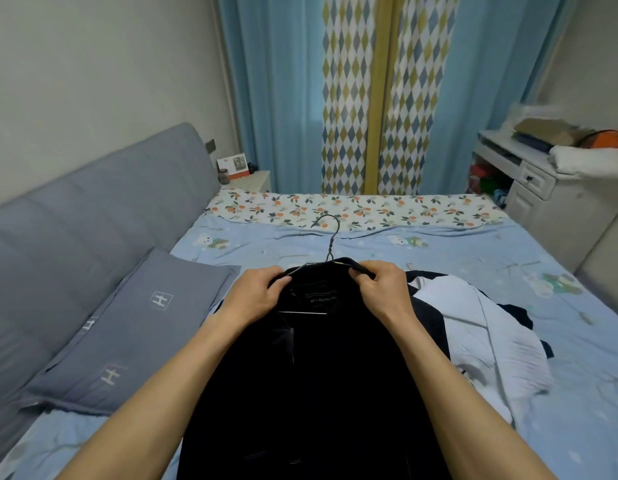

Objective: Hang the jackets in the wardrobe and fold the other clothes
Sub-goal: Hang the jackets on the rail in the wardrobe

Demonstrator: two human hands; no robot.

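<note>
Black jacket point(321, 375) lies flat on the bed point(439, 244), near-black fabric, inner neck label with pale lettering too small to read. A wire hanger point(330, 237) sits inside the collar; its lower bar shows just below the label, and its hook sticks out past the collar onto the sheet.

Left hand point(257, 292) pinches the collar on the left side, fingers curled round the fabric edge. Right hand point(380, 284) pinches the collar on the right, thumb and fingers closed on it. Hands are apart, one per shoulder end of the collar.

Long axis of the jacket runs from the camera toward the curtains point(356, 95); collar at the far end, hem at the near end, out of frame. Hanger hook points away, curling left.

Under the jacket's right side: a white garment point(480, 327) with dark parts, crumpled on the sheet.

Grey pillow point(134, 327) just left of the jacket, against the grey headboard point(92, 209). White table point(529, 174) far right carries piled items, blurred; its drawers are closed.
</note>
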